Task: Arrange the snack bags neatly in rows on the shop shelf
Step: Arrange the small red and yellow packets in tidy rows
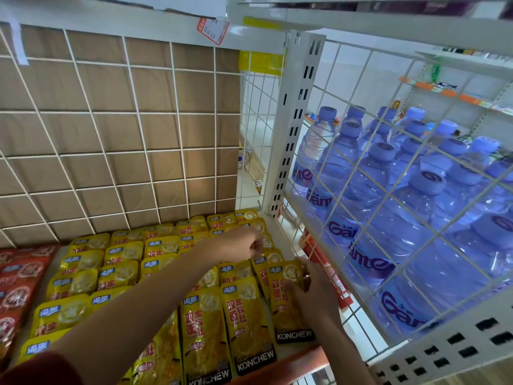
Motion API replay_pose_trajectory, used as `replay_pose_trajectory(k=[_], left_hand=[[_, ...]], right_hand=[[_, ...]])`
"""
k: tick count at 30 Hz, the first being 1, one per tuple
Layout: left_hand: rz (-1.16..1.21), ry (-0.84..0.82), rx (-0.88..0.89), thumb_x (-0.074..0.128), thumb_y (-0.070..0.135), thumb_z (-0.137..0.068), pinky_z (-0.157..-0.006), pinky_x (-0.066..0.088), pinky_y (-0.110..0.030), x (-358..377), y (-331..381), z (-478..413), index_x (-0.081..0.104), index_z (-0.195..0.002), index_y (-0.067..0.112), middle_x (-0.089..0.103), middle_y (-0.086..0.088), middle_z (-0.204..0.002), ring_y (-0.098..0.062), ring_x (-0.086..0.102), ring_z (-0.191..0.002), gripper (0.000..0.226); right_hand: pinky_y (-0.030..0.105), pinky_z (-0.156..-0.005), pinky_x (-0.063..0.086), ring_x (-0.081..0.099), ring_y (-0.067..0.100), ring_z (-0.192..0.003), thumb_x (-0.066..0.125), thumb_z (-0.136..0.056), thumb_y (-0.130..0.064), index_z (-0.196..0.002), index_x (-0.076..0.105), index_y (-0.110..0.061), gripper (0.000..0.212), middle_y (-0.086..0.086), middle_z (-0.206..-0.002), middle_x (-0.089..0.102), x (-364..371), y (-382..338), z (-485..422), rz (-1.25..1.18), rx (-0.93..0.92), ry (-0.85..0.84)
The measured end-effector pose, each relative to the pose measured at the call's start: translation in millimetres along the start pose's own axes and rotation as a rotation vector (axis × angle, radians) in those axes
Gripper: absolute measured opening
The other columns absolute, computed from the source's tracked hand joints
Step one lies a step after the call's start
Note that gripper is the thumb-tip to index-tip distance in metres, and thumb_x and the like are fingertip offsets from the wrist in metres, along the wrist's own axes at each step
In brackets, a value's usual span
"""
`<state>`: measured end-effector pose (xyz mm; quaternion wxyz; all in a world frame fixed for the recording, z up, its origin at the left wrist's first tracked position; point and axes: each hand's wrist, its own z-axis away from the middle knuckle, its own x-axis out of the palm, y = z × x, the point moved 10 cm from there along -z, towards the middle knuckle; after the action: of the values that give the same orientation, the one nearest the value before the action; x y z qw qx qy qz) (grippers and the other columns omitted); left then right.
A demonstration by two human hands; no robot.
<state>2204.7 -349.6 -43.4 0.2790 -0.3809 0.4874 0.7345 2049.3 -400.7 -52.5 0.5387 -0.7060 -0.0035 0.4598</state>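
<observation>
Several rows of yellow snack bags (122,257) already lie overlapped on the shop shelf (280,354), running from its front lip back to the wire grid panel (111,134); red bags (19,282) sit in their own block at the far left. From the head view, our only one, we are working the rightmost row, beside the wire divider (361,218) with the water bottles (388,176) behind it. Our left hand (247,243) reaches deep, its grip narrow and pinched on the top edge of a bag near the back, though we cannot tell whether it truly holds it. Our right hand (308,284) lies on the front bag of that row (288,307), fingers spread and pressing, thumb at its left side; that bag sits slightly askew to the column to its left.

We judge the step to be squaring up this last column. Next we would slide the front bag straight so its edges run parallel with its neighbour, keeping the same overlap as the other rows.
</observation>
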Motion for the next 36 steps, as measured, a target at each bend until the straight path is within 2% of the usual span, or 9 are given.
replay_pose_trajectory(k=[4, 8, 11, 17, 23, 26, 29, 31, 36], left_hand=[[0.023, 0.004, 0.008, 0.064, 0.018, -0.087, -0.067, 0.040, -0.026, -1.9, -2.4, 1.0, 0.055, -0.084, 0.017, 0.057, -0.002, -0.089, -0.015, 0.052, -0.080, 0.009], [0.039, 0.020, 0.016, 0.065, 0.016, -0.086, -0.063, 0.039, -0.023, -3.5, -2.4, 0.0, 0.058, -0.085, 0.015, 0.058, 0.000, -0.087, -0.013, 0.053, -0.079, 0.007], [0.047, 0.027, 0.020, 0.065, 0.016, -0.086, -0.061, 0.038, -0.020, -3.4, -3.6, -0.8, 0.056, -0.083, 0.018, 0.054, 0.006, -0.079, -0.012, 0.052, -0.077, 0.009], [0.040, 0.049, 0.010, 0.065, 0.019, -0.086, -0.063, 0.038, -0.020, -4.2, -5.0, 0.2, 0.059, -0.088, 0.015, 0.054, 0.005, -0.081, -0.011, 0.052, -0.078, 0.008], [0.049, 0.066, 0.013, 0.066, 0.020, -0.085, -0.061, 0.037, -0.017, -6.8, -4.1, 2.6, 0.063, -0.093, 0.013, 0.057, 0.004, -0.084, -0.011, 0.053, -0.079, 0.012], [0.050, 0.072, 0.026, 0.068, 0.022, -0.083, -0.061, 0.038, -0.015, -9.9, -3.9, 7.3, 0.064, -0.096, 0.013, 0.057, 0.006, -0.085, -0.008, 0.053, -0.079, 0.016], [0.003, 0.054, 0.035, 0.069, 0.023, -0.082, -0.069, 0.043, -0.024, -11.8, -5.7, 14.6, 0.063, -0.098, 0.011, 0.056, 0.006, -0.084, -0.009, 0.053, -0.079, 0.021], [-0.038, 0.045, 0.040, 0.070, 0.022, -0.081, -0.072, 0.045, -0.029, -12.9, -7.0, 19.5, 0.063, -0.098, 0.010, 0.056, 0.004, -0.085, -0.011, 0.053, -0.079, 0.022], [-0.051, 0.010, 0.022, 0.070, 0.017, -0.081, -0.072, 0.045, -0.025, -9.8, -10.2, 23.8, 0.063, -0.101, 0.009, 0.062, -0.003, -0.092, -0.012, 0.055, -0.082, 0.022]], right_hand=[[0.029, -0.081, 0.050, 0.057, 0.008, -0.083, 0.073, -0.077, -0.019, -0.125, 0.056, -0.022, 0.051, -0.009, -0.098, 0.059, 5.4, -6.7, -2.1, -0.018, -0.051, -0.101], [0.005, -0.068, 0.039, 0.051, -0.003, -0.080, 0.070, -0.081, -0.019, -0.126, 0.053, -0.023, 0.049, -0.012, -0.099, 0.055, 15.4, -15.2, -1.1, 0.028, -0.102, -0.186], [0.002, -0.065, 0.034, 0.050, 0.004, -0.087, 0.068, -0.083, -0.022, -0.128, 0.051, -0.025, 0.049, -0.010, -0.104, 0.052, 15.4, -18.6, 0.7, 0.071, -0.119, -0.184], [0.005, -0.060, 0.033, 0.042, -0.007, -0.073, 0.067, -0.083, -0.025, -0.129, 0.050, -0.028, 0.049, -0.008, -0.098, 0.047, 16.4, -18.3, -1.1, 0.116, -0.128, -0.174], [0.006, -0.062, 0.035, 0.042, -0.005, -0.074, 0.067, -0.084, -0.025, -0.131, 0.049, -0.027, 0.050, -0.007, -0.099, 0.044, 17.6, -16.8, -2.2, 0.117, -0.131, -0.175], [0.010, -0.068, 0.039, 0.046, -0.004, -0.078, 0.068, -0.083, -0.025, -0.130, 0.050, -0.027, 0.050, -0.006, -0.102, 0.044, 16.1, -16.3, -1.1, 0.089, -0.125, -0.165], [0.022, -0.081, 0.045, 0.050, 0.004, -0.091, 0.067, -0.083, -0.026, -0.130, 0.050, -0.028, 0.049, -0.005, -0.108, 0.044, 16.0, -15.0, 0.6, 0.077, -0.113, -0.168], [0.025, -0.083, 0.047, 0.052, 0.005, -0.092, 0.067, -0.084, -0.025, -0.129, 0.050, -0.027, 0.048, -0.006, -0.109, 0.047, 16.3, -15.7, 1.3, 0.079, -0.118, -0.171], [0.027, -0.085, 0.048, 0.053, 0.005, -0.091, 0.067, -0.084, -0.025, -0.129, 0.050, -0.027, 0.048, -0.006, -0.110, 0.050, 16.5, -15.2, -0.1, 0.091, -0.123, -0.165]])
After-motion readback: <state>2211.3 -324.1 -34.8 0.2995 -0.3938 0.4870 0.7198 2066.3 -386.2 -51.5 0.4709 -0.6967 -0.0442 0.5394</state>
